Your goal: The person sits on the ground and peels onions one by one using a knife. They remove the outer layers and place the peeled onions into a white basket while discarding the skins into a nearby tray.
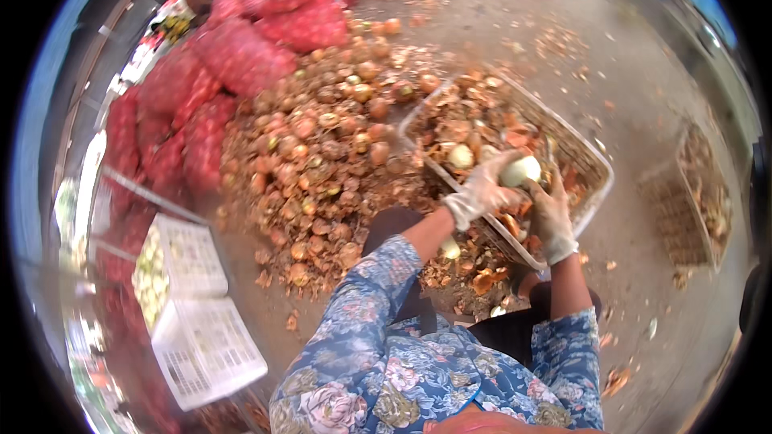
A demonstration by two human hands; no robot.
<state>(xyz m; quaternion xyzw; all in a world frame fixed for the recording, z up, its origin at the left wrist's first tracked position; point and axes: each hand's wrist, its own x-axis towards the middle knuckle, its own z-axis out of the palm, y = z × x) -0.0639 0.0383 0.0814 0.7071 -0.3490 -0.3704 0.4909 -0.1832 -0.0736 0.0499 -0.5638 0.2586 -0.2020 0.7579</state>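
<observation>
Both hands wear thin pale gloves and meet over a plastic crate (594, 190) full of onion skins. My left hand (487, 187) holds a peeled white onion (520, 172) from its left side. Fingers of my right hand (550, 217) touch or nearly touch the same onion from below and the right; whether it grips anything, such as a small tool, cannot be made out. Another pale peeled onion (461, 157) lies among the skins in the crate, left of my hands. One more pale onion (450, 248) lies outside the crate, under my left wrist.
A large heap of unpeeled onions (313, 163) spreads left of the crate. Red mesh sacks (241, 57) are piled behind it. White crates (211, 349), one holding pale onions (151, 277), stand at the left. Another crate (675, 217) of skins stands at the right.
</observation>
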